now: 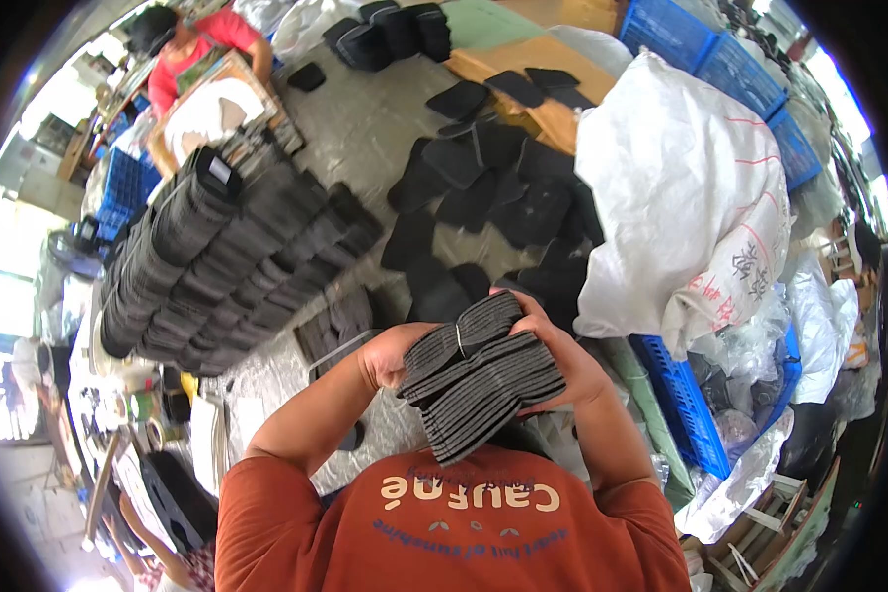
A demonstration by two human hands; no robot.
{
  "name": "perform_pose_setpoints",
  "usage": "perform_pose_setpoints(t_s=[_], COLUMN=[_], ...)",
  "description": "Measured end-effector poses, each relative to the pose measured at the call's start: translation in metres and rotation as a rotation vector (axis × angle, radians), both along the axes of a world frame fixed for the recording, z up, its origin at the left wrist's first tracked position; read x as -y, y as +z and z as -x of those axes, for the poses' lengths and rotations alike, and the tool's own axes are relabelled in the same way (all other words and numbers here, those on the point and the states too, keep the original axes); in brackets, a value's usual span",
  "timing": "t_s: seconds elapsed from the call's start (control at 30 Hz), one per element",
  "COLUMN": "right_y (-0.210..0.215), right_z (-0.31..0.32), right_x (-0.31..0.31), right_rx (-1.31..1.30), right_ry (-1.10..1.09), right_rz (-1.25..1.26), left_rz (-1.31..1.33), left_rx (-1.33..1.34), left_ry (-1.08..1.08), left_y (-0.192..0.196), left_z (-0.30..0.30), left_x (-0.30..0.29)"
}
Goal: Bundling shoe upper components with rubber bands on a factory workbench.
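Close in front of my chest I hold a bundle of grey-and-black ribbed fabric pieces (pixel 488 380), pinched in at the middle by a thin pale band. My left hand (pixel 391 355) grips its left side, with the fingers partly hidden. On the other side my right hand (pixel 570 363) is wrapped round its right end, the fingers reaching along the far edge. Just beyond the bundle, loose flat black pieces (pixel 503 158) lie scattered and overlapping on the table (pixel 355 128). A dark folded bundle (pixel 335 331) rests near my left forearm.
A tall pile of dark tied bundles (pixel 237 266) stands at left. To the right is a big white woven sack (pixel 671 178), with blue crates (pixel 681 405) beside and behind it. Brown cardboard (pixel 562 64) lies at the far side. Another person (pixel 202 59) works at upper left.
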State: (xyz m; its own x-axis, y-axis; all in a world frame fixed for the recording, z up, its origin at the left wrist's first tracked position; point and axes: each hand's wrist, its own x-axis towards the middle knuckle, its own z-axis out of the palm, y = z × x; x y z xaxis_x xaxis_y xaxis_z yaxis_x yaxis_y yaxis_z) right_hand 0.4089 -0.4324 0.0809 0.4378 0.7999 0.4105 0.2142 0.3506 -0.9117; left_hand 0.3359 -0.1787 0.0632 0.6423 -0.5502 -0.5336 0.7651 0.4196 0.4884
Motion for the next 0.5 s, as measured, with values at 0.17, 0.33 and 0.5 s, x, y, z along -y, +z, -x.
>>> perform_pose_setpoints(t_s=[0.17, 0.33, 0.5], right_y=[-0.045, -0.092, -0.129], right_z=[0.079, 0.137, 0.161], right_x=[-0.024, -0.067, -0.093], right_rx=[-0.287, -0.028, 0.316], right_ry=[-0.005, -0.187, -0.317], right_rz=[0.011, 0.153, 0.224], left_rz=[-0.532, -0.850, -1.189], left_rx=[0.676, 0.841, 0.894], left_ry=[0.194, 0.213, 0.354], left_y=[0.009, -0.019, -0.066], left_z=[0.092, 0.158, 0.183], left_x=[-0.034, -0.048, -0.052])
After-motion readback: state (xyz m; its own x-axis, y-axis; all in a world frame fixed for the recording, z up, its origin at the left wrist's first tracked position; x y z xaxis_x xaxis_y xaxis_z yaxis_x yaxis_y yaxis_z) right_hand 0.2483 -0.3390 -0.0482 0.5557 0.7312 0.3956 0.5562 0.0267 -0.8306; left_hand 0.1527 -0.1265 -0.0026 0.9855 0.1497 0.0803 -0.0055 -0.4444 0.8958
